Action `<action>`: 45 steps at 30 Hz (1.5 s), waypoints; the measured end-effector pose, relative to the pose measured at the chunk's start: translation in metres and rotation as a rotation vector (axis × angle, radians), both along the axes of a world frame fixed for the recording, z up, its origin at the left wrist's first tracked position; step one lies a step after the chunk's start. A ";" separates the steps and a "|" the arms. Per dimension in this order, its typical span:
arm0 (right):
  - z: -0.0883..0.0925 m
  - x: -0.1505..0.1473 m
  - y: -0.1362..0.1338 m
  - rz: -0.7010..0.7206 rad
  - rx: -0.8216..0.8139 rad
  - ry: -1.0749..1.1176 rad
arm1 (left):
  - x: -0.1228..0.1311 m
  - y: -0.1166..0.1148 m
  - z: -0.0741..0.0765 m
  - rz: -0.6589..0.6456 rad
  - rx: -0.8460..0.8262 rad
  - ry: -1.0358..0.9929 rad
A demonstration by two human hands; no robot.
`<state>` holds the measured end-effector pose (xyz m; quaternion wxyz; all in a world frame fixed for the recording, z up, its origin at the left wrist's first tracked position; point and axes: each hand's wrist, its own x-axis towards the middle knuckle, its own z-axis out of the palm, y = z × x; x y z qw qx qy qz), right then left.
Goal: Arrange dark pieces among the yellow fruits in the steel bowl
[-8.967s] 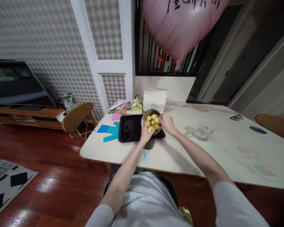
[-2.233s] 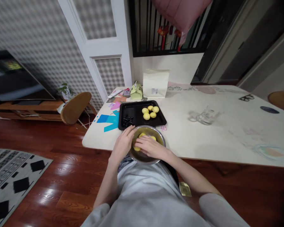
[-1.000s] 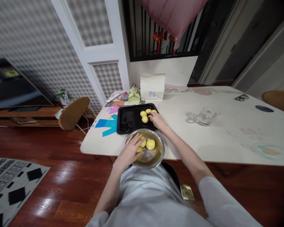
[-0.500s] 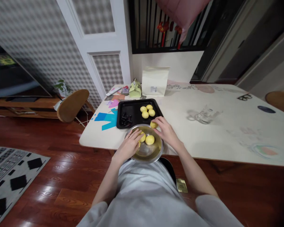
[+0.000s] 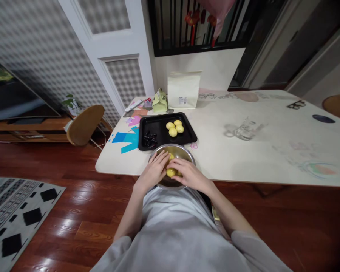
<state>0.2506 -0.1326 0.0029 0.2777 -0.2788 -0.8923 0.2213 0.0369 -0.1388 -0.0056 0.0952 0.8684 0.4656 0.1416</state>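
Note:
A shiny metal bowl [image 5: 191,154] stands at the table's front edge, close against my body, with yellow lemons inside. Over the bowl, my right hand [image 5: 188,173] curls its fingers round a lemon [image 5: 170,172]. My left hand [image 5: 155,169] reaches in from the other side, its fingers bent against the lemons; its fingertips almost meet those of the right hand. Another lemon [image 5: 171,155] shows behind the fingers, and the rest of the bowl's contents are partly hidden. Beyond the bowl, several lemons [image 5: 173,132] sit grouped on a black tray [image 5: 161,122].
Small dark, elongated pieces [image 5: 149,140] lie at the tray's left. Behind it stand a pale paper bag [image 5: 183,90] and a green packet [image 5: 160,102]. A clear glass vessel [image 5: 244,131] is on the right. A wooden chair [image 5: 85,125] stands at the left.
My right hand has carried its lemon from the bowl's far rim down into the bowl, beside my left hand. The left hand has stayed in place there. The view has tilted slightly downward.

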 end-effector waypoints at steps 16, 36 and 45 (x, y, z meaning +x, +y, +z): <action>-0.013 -0.012 0.006 -0.183 0.051 -0.015 | -0.004 -0.001 0.000 -0.010 0.004 -0.002; -0.011 -0.001 0.000 -0.251 0.127 -0.124 | -0.003 -0.001 0.002 -0.018 -0.045 0.002; -0.016 -0.001 0.005 -0.274 0.099 -0.104 | -0.005 -0.004 0.007 -0.074 -0.086 -0.038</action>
